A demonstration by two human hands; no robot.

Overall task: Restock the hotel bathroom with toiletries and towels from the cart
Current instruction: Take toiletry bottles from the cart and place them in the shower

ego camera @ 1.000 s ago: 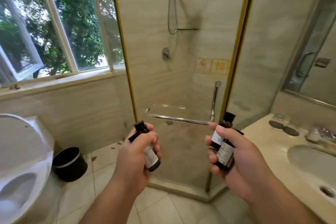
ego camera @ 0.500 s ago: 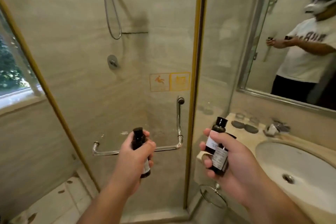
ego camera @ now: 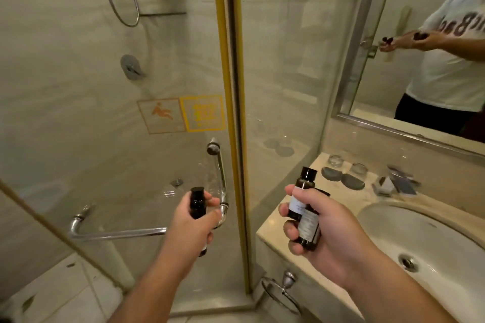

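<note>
My left hand [ego camera: 193, 225] grips one small dark toiletry bottle [ego camera: 196, 202] upright, its black cap sticking out above my fingers, right in front of the shower door's chrome handle [ego camera: 221, 186]. My right hand [ego camera: 322, 228] holds two small dark bottles with white labels [ego camera: 304, 207] together, just left of the beige marble vanity counter [ego camera: 270, 228]. The lower bottle is partly hidden by my fingers.
A glass shower enclosure with a yellow-trimmed door [ego camera: 228, 86] fills the left and centre. The white sink basin [ego camera: 420, 238] sits at right, with two glasses [ego camera: 336, 161] and dark coasters [ego camera: 353, 181] behind it. A mirror [ego camera: 433, 47] shows a person. A towel ring [ego camera: 280, 294] hangs under the counter.
The view has swung further right and closer to the shower door and vanity. Both hands keep their bottles; the left one now sits close to the door handle.
</note>
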